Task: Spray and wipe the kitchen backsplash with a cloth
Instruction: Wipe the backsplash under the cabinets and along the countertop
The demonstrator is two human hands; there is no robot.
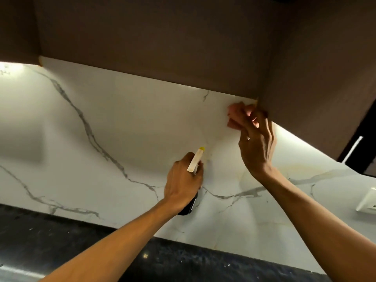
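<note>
The backsplash [114, 127] is white marble with grey veins, running between the dark countertop and the brown upper cabinets. My left hand [183, 182] grips a spray bottle [195, 159] with a cream head, yellow nozzle tip and dark body, its nozzle aimed at the wall. My right hand [256, 143] is raised near the top of the backsplash, just under the cabinet's corner, pressing a pink cloth [234, 117] flat against the marble. Most of the cloth is hidden behind my fingers.
Brown upper cabinets [162, 47] overhang the wall close above my right hand, with under-cabinet lighting glowing at the left and right. A black speckled countertop [61, 241] runs along the bottom. A white wall socket [368, 200] sits on the backsplash at the far right.
</note>
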